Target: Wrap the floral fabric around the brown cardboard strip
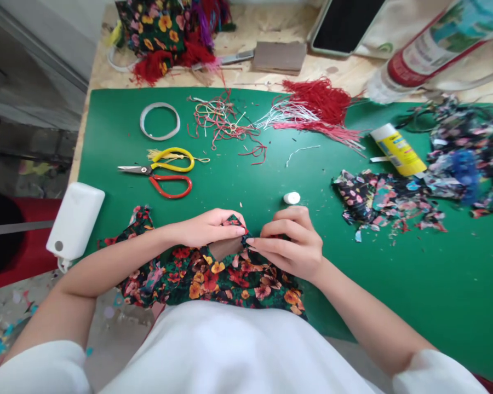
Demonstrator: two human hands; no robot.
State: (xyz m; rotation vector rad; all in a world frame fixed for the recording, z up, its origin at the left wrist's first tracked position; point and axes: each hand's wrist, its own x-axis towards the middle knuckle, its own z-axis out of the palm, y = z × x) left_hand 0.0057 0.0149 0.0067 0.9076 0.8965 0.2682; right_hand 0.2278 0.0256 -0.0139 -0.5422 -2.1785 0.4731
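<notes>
My left hand is closed on a small brown card whose edges are partly covered by dark floral fabric. Thumb and fingers of my right hand pinch the fabric at the card's right corner; the exact fold is too small to make out. Beneath both hands a larger floral cloth, green with red and orange flowers, spreads along the table's near edge against my white shirt. Just beyond my right hand lies a small white cap.
Scissors with yellow and red handles lie left on the green mat, near a tape roll. Loose threads and red tassels lie behind. Rightward are a yellow glue stick, fabric scraps and a tall bottle.
</notes>
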